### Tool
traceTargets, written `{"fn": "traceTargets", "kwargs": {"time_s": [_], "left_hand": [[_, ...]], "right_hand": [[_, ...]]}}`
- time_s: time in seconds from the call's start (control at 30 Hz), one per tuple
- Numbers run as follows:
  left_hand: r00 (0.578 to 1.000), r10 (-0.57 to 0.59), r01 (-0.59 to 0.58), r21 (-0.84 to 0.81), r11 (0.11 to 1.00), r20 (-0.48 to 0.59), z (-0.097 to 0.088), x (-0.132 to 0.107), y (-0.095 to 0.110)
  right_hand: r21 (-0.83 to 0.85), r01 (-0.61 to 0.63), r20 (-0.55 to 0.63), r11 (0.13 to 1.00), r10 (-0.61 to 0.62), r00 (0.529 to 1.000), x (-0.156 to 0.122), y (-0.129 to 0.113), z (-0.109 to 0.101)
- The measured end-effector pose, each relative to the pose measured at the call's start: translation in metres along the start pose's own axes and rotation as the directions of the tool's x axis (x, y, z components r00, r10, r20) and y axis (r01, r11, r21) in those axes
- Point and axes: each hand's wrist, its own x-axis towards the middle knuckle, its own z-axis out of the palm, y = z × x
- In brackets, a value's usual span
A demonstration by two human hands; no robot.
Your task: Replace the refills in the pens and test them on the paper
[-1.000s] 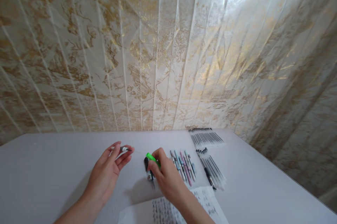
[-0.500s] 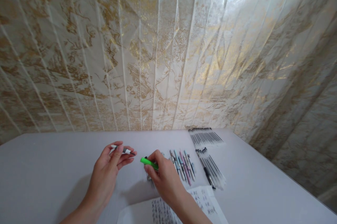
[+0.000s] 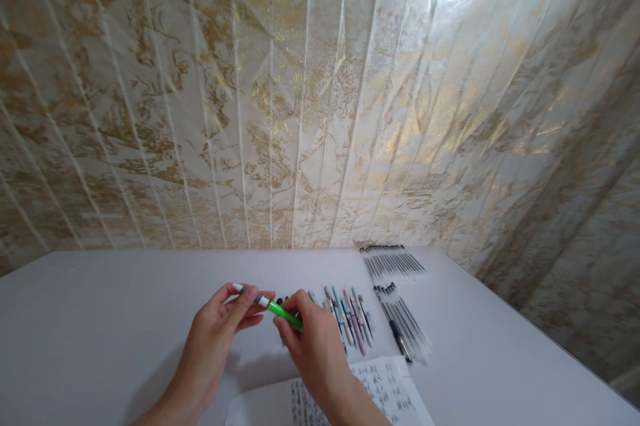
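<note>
- The left hand [image 3: 213, 333] pinches a grey-and-white pen piece [image 3: 259, 298] between thumb and fingers, above the table.
- The right hand [image 3: 320, 346] grips a green tube [image 3: 279, 311], whose end appears to meet the white tip of the pen piece, in front of both sets of fingertips.
- The pale, smooth table [image 3: 115, 306] spreads under and around the fingers, with a soft shadow below the left ones.
- Just right of the right fingers lies a row of pastel pens [image 3: 355, 323].
- Farther right are clear refills [image 3: 409, 326] with a black pen [image 3: 400, 341] among them; a second refill row [image 3: 394, 263] lies beyond.
- Handwritten paper [image 3: 393, 386] sits nearer than the fingers, partly under the right forearm.
- Beyond the fingers rises a creased, gold-patterned wall covering [image 3: 270, 113], with bright glare at upper right.
</note>
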Motion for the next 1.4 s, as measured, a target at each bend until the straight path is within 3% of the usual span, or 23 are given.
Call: {"fn": "traceTargets", "kwargs": {"time_s": [0.1, 0.3, 0.6, 0.7, 0.83, 1.03, 1.23, 1.4], "left_hand": [[1.000, -0.020, 0.020, -0.031, 0.999, 0.004, 0.001, 0.000, 0.000], [0.998, -0.056, 0.056, -0.059, 0.997, 0.009, 0.005, -0.003, 0.006], [0.996, -0.054, 0.053, 0.005, 0.999, 0.076, 0.003, -0.005, 0.007], [0.994, -0.037, 0.040, -0.023, 0.999, 0.102, 0.002, -0.003, 0.006], [0.987, -0.012, 0.020, -0.048, 0.999, 0.163, 0.002, -0.002, 0.009], [0.966, -0.014, 0.034, -0.075, 0.997, 0.258, 0.003, -0.003, 0.011], [0.973, 0.028, 0.001, -0.124, 0.992, 0.231, 0.004, -0.006, 0.000], [0.977, 0.011, 0.017, -0.127, 0.992, 0.212, 0.006, -0.008, 0.003]], "right_hand": [[-0.048, 0.031, -0.021, 0.998, -0.032, 0.999, -0.001, 0.001, 0.001], [0.146, 0.023, 0.026, 0.989, -0.027, 0.999, -0.001, 0.001, -0.002], [0.007, 0.053, -0.028, 0.999, -0.053, 0.998, -0.001, -0.001, -0.002], [0.217, -0.020, 0.057, 0.976, 0.008, 0.998, 0.000, -0.001, 0.000], [0.471, -0.143, 0.224, 0.871, 0.039, 0.974, 0.002, 0.002, 0.003], [0.498, -0.104, 0.216, 0.861, -0.007, 0.976, 0.000, 0.008, 0.011], [0.668, -0.239, 0.272, 0.705, 0.069, 0.960, -0.001, 0.000, 0.014], [0.703, -0.237, 0.249, 0.671, 0.080, 0.965, 0.000, 0.002, 0.017]]}}
